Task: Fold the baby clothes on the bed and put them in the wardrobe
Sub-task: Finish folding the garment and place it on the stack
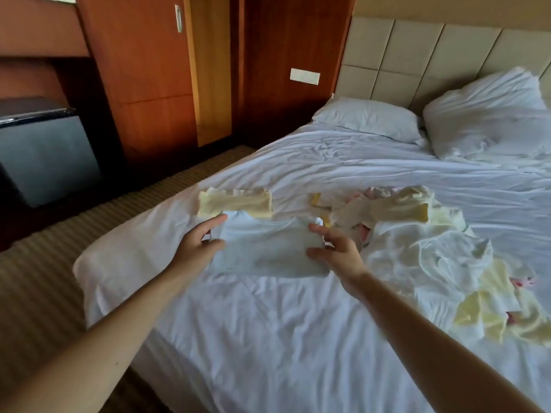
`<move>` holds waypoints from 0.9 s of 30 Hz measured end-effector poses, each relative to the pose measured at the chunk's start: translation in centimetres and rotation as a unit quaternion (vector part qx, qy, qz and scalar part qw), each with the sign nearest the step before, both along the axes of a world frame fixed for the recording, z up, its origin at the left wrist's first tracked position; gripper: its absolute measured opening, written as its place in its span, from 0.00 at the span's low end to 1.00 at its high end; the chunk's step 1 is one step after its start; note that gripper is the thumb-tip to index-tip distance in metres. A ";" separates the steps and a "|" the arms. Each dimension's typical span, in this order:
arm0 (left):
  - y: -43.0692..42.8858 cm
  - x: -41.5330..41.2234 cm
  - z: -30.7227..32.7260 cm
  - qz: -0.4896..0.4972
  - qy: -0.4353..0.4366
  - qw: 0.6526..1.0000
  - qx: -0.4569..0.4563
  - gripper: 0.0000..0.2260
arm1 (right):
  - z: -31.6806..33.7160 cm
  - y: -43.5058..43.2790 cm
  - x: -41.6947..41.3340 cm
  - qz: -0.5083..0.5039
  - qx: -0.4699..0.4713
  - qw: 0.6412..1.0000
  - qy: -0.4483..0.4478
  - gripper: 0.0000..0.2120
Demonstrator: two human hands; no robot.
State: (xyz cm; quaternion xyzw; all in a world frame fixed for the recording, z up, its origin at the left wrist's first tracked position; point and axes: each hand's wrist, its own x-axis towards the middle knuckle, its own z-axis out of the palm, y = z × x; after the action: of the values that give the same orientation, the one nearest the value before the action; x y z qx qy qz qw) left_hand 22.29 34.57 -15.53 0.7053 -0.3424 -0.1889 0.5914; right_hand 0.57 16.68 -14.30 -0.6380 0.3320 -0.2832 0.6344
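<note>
A folded pale white baby garment point(265, 248) lies on the white bed point(283, 329) near its left edge. My left hand point(198, 242) grips the garment's left side, thumb over the top. My right hand point(335, 248) grips its right side the same way. Just beyond it sits a folded pale yellow garment point(235, 202). A loose heap of unfolded white and yellow baby clothes point(417, 234) spreads to the right, down to the bed's right side. The brown wooden wardrobe point(143, 79) stands at the back left, its door closed.
Two white pillows point(369, 117) lie against the beige padded headboard point(417, 52). A dark cabinet point(44, 153) stands at the far left on striped carpet point(59, 248). A white switch plate point(304, 76) is on the wood wall panel.
</note>
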 end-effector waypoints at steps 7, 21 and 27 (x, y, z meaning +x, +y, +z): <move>-4.3 11.4 -1.3 0.046 -0.028 0.998 0.019 0.23 | -0.8 -5.5 13.0 0.034 0.013 0.999 -0.012 0.24; -16.2 23.4 -6.5 0.094 -0.071 0.991 0.068 0.26 | -6.4 -16.0 28.6 -0.005 -0.045 0.998 0.041 0.28; -17.9 26.0 -11.2 0.095 -0.140 0.977 0.128 0.25 | -10.7 -17.7 31.3 -0.035 -0.090 0.991 0.097 0.29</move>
State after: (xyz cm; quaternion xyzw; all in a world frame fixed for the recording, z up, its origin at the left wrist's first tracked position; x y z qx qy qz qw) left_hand 48.29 16.69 -26.77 0.8241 -0.3261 -0.0733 0.4573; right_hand 31.83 -1.02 -24.97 -0.7050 0.3873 -0.2713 0.5285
